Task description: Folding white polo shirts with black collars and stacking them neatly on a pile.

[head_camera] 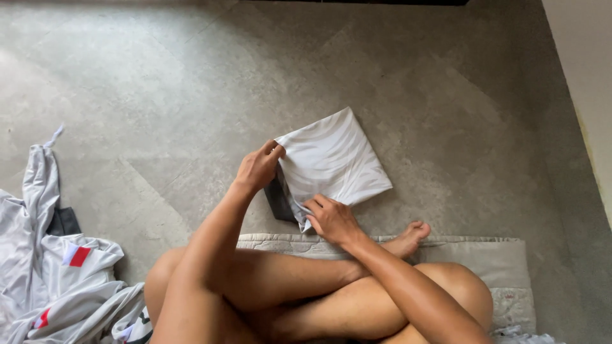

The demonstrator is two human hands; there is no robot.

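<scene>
- Left hand (258, 167): fingers pinched together on far-left corner of folded white garment (335, 160); thumb and forefinger closed over the fabric edge.
- Right hand (333, 220): fingers curled and pressed down on near corner of same garment; whether cloth is gripped or only pinned flat, cannot tell.
- Garment: folded to a rough square, lying on grey floor (446, 114), spread away from both hands toward the far right.
- Dark grey layer (278, 200) showing between the two hands, under the white fold, just below left-hand pinch.
- Nearer than right hand: padded mat (491, 258), edge touching or almost touching the garment's near corner; crossed bare legs on it, one foot (411, 237) just right of right wrist.
- Well left of left hand: heap of white clothes (57, 280) with red patches, loose on floor, apart from the folded piece.
</scene>
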